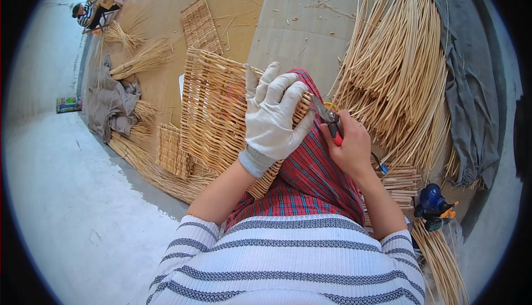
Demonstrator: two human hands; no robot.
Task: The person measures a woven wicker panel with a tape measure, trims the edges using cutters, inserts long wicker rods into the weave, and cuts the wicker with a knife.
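A woven wicker panel (213, 105) lies across the lap, over a red plaid cloth (316, 180). My left hand (274, 113), in a white glove, grips the panel's right part, its fingers bent over the edge. Just right of it, my bare right hand (353, 147) is closed around pruning shears (331, 123) with red and black handles. The shears' metal jaws touch or nearly touch the panel's right edge, close to the gloved fingertips. Whether a cane end is between the jaws is too small to tell.
A large bundle of peeled canes (399, 66) lies at the upper right beside a grey cloth (474, 94). Smaller woven panels (200, 25) and cane bundles lie left. A blue bottle (431, 197) stands at the lower right. Another person (88, 14) sits at the far upper left.
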